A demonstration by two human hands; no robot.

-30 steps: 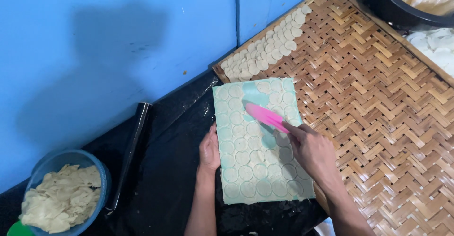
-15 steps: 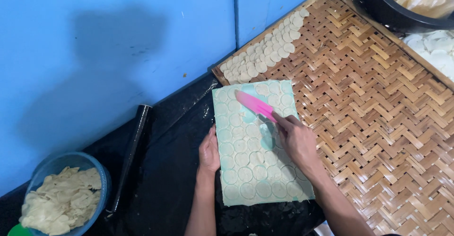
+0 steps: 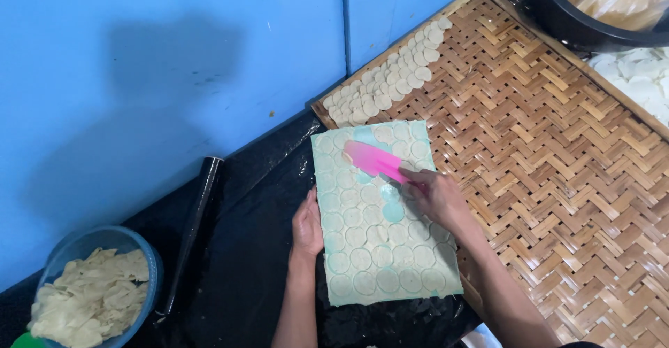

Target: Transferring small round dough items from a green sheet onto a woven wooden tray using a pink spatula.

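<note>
Pink scraper [image 3: 375, 160] in right hand [image 3: 435, 196], mid-board [image 3: 425, 289]; left hand [image 3: 306, 226] at board edge.

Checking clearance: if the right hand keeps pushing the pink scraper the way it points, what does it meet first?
Likely the pale dough rounds at the green board's top-left corner, just past the pink scraper in the right hand.

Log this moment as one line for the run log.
left hand: flat on green sheet edge | right hand: holds pink scraper over dough rounds
</note>
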